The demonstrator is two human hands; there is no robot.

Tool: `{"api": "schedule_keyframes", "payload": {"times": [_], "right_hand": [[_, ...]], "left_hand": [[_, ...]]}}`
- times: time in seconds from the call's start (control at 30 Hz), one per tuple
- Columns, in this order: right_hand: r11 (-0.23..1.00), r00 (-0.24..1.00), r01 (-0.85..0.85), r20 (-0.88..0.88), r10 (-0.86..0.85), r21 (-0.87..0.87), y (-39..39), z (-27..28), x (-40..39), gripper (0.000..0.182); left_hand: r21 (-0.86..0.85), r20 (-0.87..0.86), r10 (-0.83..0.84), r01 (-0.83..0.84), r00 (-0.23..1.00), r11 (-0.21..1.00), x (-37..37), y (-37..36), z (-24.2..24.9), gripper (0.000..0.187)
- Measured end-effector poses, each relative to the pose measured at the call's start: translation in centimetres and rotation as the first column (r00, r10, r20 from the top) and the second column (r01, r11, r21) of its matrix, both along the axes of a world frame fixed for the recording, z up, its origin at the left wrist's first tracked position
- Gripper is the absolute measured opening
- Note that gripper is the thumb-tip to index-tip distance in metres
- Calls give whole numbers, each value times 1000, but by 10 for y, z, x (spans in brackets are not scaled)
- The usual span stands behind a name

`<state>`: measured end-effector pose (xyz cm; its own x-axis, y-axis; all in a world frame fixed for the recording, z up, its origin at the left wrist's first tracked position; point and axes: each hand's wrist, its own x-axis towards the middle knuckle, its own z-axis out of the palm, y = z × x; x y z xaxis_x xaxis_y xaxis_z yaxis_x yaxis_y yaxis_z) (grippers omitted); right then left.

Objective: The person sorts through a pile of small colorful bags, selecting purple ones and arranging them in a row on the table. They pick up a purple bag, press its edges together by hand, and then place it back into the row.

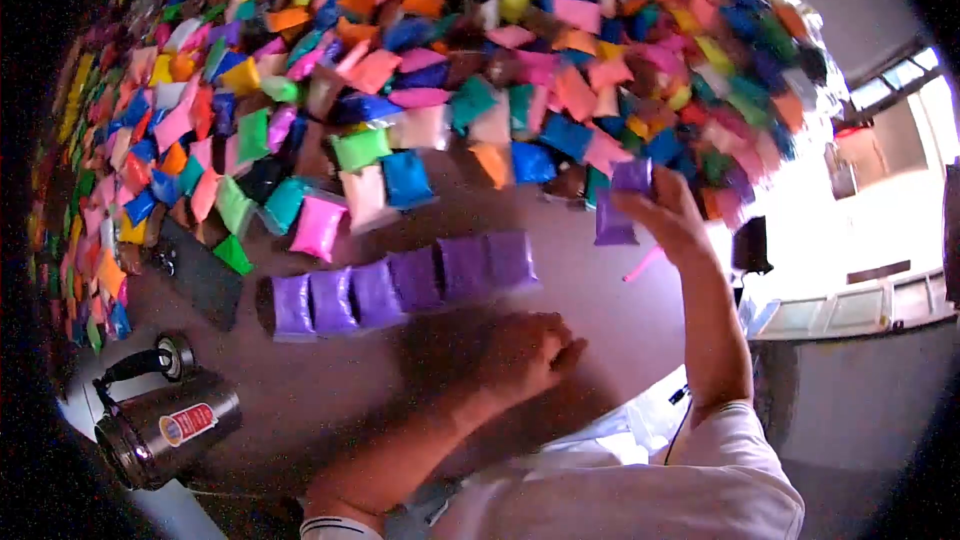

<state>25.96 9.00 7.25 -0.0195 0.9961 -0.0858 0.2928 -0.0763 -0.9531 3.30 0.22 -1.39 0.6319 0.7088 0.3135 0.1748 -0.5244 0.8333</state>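
Observation:
My right hand [672, 215] is raised at the right of the table, its fingers closed on a purple packet [631, 178]. Just below that one, another purple packet [614, 220] shows beside the fingers; whether it is held too, I cannot tell. My left hand [535, 352] is over the table's near side, fingers curled, and what they hold, if anything, is too small to make out. Beyond it lies a row of several purple packets [412, 278], side by side and slightly slanted.
A big heap of coloured packets [420, 50] covers the far side of the brown table [590, 300]. At the left are a dark flat object [200, 275] and a metal flask [175, 425] with a handle. A pink stick [643, 264] lies near my right forearm.

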Motion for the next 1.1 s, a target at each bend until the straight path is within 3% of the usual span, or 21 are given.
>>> {"api": "schedule_keyframes", "payload": {"times": [0.07,0.13,0.17,0.2,0.27,0.3,0.33,0.47,0.53,0.6,0.73,0.8,1.0,1.1], "right_hand": [[982,983,70,182,-37,-175,-28,-16,26,28],[986,950,100,308,-55,-131,-45,-25,42,27],[984,979,131,140,-148,123,-50,-33,40,27],[981,978,146,133,-163,128,-54,-34,37,27],[971,959,233,-177,-221,48,-68,-35,36,28],[963,940,240,-219,-263,-126,-79,-34,34,27],[956,921,229,-277,-273,-183,-84,-31,17,29],[988,871,93,-470,-142,-125,-107,-59,-19,41],[983,827,54,-545,-142,-174,-118,-53,-39,34],[986,828,72,-541,-145,-153,-126,-57,-43,29],[980,779,59,-605,-166,-192,-137,-76,-44,25],[992,798,21,-596,-93,-127,-140,-79,-41,26],[996,870,32,-489,-68,-81,-140,-74,-46,21],[999,821,11,-571,-26,-30,-138,-81,-47,20]], "left_hand": [[-18,-8,68,-68,998,998,6,-6,-1,26],[2,-13,48,-48,999,999,9,-4,-3,30],[-1,-15,50,-50,999,999,8,-2,-1,30],[-3,-15,53,-53,998,999,8,0,1,30],[9,8,44,-44,999,999,9,-1,2,33],[-55,15,46,-45,999,997,9,0,4,34],[-120,16,55,-53,998,991,8,1,9,36],[-207,-90,55,-73,994,976,1,2,27,35],[-194,-96,50,-68,994,979,1,2,16,33],[-184,48,95,-84,994,979,7,0,12,30],[-176,-60,82,-91,995,980,8,-1,10,26],[-154,-88,54,-67,995,986,8,0,17,24],[-160,16,21,-19,1000,987,8,1,10,30],[-133,-26,25,-29,999,991,9,2,16,23]]}}
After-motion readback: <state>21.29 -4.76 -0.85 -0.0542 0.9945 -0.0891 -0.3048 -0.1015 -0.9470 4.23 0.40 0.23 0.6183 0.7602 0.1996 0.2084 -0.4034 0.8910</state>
